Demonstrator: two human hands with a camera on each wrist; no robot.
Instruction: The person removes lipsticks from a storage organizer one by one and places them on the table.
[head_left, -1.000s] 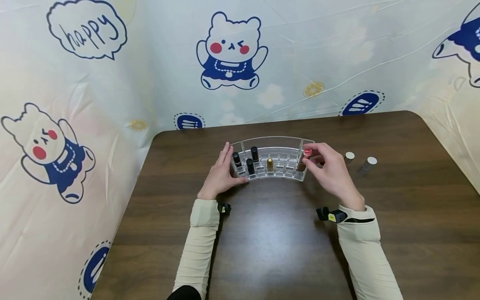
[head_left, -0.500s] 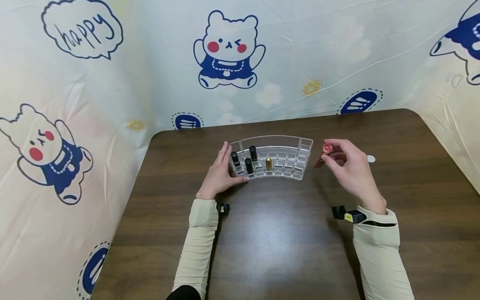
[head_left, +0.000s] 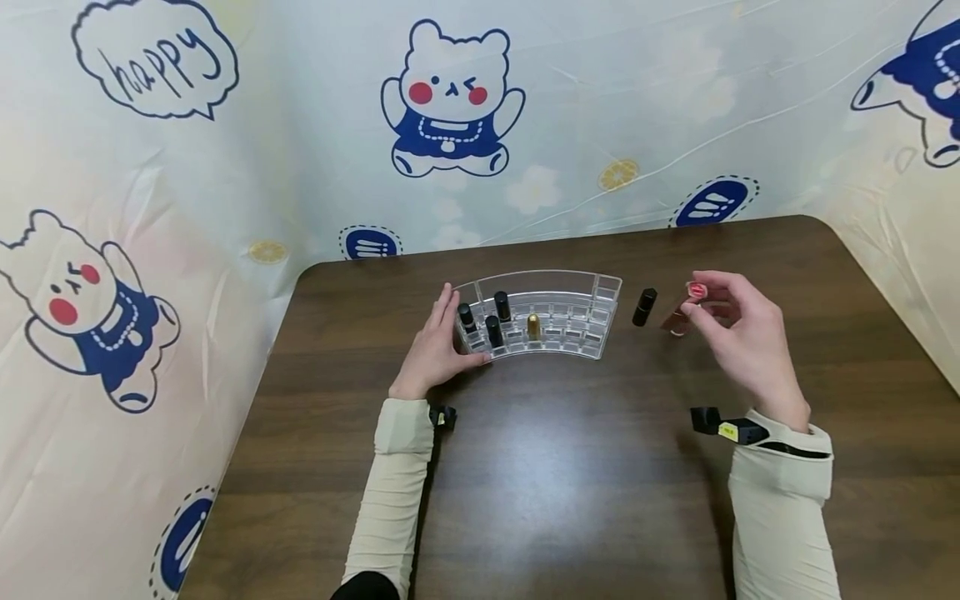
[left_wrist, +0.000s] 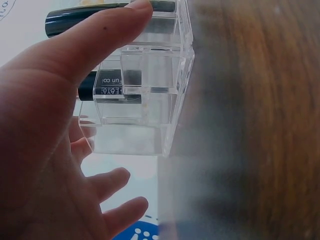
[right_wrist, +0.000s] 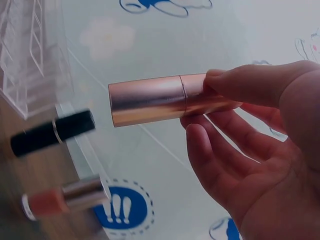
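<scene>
My right hand pinches a rose-gold lipstick tube between thumb and fingers, held above the table to the right of the clear lipstick organizer. A red mark shows on the tube's top in the head view. My left hand grips the organizer's left end, thumb along its front, with some fingers spread at its side. Three black lipsticks stand in the left slots, and a gold lipstick nearer the middle. Just right of the organizer, a black lipstick stands on the table.
A pinkish tube with a silver cap stands beside the black lipstick in the right wrist view. The brown wooden table ends at the back against a printed cloth with bear drawings.
My right hand has moved right, away from the organizer, with the rose-gold lipstick. The black lipstick on the table has come into view, and two pale-capped tubes are now hidden behind the hand.
</scene>
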